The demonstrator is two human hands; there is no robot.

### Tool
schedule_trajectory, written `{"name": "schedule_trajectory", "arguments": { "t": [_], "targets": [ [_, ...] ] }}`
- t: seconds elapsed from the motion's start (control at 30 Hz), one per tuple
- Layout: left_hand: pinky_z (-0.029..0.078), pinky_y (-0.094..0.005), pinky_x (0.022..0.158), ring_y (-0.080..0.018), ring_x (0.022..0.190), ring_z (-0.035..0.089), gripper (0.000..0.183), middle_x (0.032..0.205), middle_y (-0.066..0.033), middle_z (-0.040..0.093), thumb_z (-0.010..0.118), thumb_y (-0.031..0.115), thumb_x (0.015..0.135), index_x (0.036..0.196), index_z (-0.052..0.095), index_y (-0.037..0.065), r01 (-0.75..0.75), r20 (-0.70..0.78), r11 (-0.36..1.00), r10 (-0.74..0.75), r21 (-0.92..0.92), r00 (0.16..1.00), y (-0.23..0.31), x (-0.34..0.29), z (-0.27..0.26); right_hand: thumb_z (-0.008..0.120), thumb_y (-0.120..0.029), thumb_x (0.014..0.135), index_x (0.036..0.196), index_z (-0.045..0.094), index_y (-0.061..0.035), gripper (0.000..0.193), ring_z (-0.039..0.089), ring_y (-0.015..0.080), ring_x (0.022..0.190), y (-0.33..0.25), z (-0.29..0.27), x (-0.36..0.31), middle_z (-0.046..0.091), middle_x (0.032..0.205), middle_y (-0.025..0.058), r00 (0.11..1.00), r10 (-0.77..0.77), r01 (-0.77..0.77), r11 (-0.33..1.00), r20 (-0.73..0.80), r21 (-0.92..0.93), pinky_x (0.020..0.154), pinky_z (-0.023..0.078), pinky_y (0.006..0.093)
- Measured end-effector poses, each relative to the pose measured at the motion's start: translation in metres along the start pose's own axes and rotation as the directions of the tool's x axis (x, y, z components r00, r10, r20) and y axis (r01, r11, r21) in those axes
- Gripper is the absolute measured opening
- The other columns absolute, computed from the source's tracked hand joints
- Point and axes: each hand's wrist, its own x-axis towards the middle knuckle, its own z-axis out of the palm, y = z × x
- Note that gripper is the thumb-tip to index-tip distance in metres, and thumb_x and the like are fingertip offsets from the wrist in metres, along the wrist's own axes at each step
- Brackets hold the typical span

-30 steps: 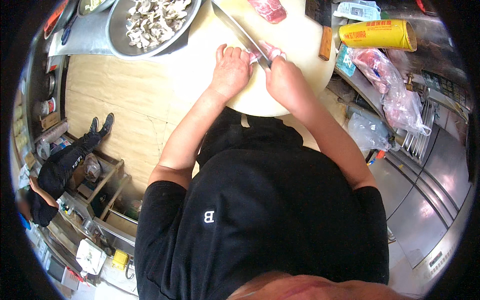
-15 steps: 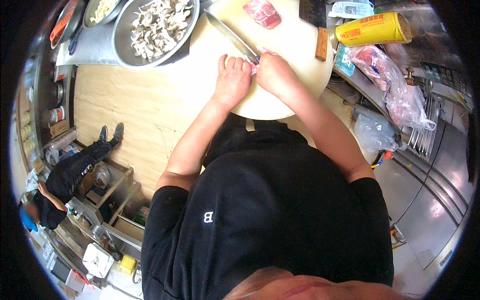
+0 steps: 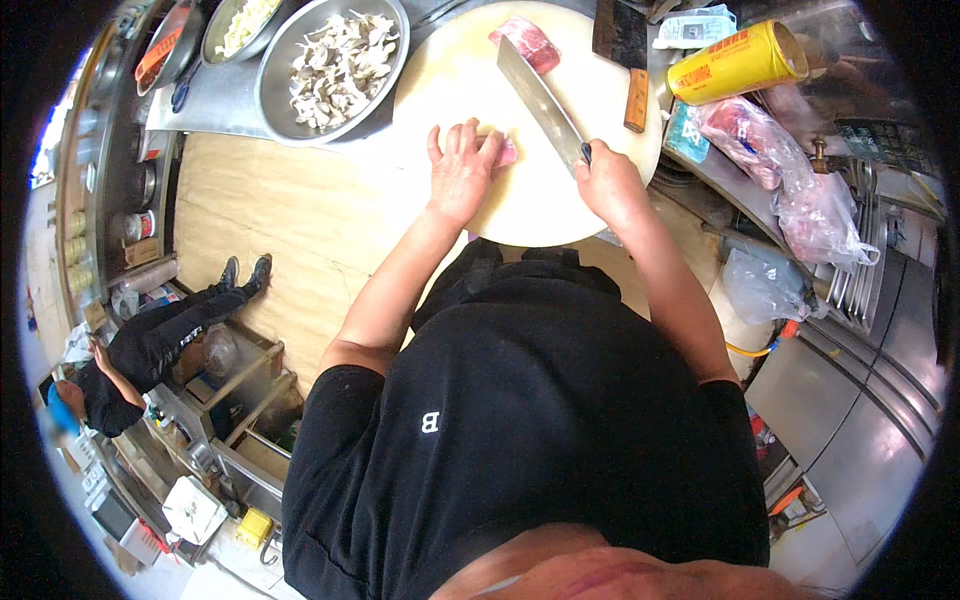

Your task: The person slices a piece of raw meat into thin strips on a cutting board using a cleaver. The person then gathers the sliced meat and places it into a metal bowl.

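Knife [image 3: 541,100] shifted rightward, partly hiding meat slab [image 3: 536,43].

A broad steel knife [image 3: 542,98], dark-handled, slants over the round board [image 3: 560,225], tip toward the far edge; a pink meat piece [image 3: 508,152], partly covered, lies near the middle.

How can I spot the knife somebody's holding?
Find the round, pale cutting board. Over it, the person's right hand holds the knife. Its dark handle sets it apart from the brown wooden handle lying nearby.
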Motion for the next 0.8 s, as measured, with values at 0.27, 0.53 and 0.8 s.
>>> {"name": "schedule_trajectory", "arguments": {
  "t": [0.27,0.53,0.8],
  "targets": [
    [0.029,-0.0544,0.107,-0.0327,0.118,0.050,0.060,0.128,-0.0182,0.051,0.069,0.016,0.080,0.134,0.047,0.005,0.299,0.019,0.954,-0.300,0.029,0.954,-0.026,-0.021,-0.014,0.057,-0.019,0.093,0.103,0.057,0.0050,0.026,0.067,0.0433,0.090,-0.001,0.002,0.001,0.067,0.089,0.0288,0.998,0.054,-0.053,0.998,0.037,-0.028,0.084,0.052,0.0499],
    [0.056,-0.0325,0.069,-0.0223,0.087,0.069,0.054,0.103,-0.0220,0.066,0.069,0.015,0.088,0.127,0.045,-0.014,0.775,0.491,0.209,-0.669,-0.596,0.558,-0.032,-0.024,-0.013,0.042,-0.009,0.092,0.104,0.057,0.0067,0.026,0.067,0.0442,0.095,-0.004,-0.003,-0.001,0.067,0.095,0.0318,0.997,0.044,-0.044,0.999,0.058,0.010,0.087,0.052,0.0508],
    [0.055,-0.0334,0.082,-0.0226,0.093,0.067,0.030,0.101,-0.0139,0.069,0.071,0.007,0.085,0.113,0.063,-0.002,0.421,0.289,0.515,-0.319,-0.747,0.903,-0.018,0.007,-0.006,0.042,-0.008,0.093,0.111,0.053,0.0058,0.025,0.065,0.0431,0.100,-0.002,-0.003,-0.003,0.066,0.101,0.0307,0.997,0.030,-0.031,0.999,0.071,0.017,0.089,0.051,0.0510]
  ]
}}
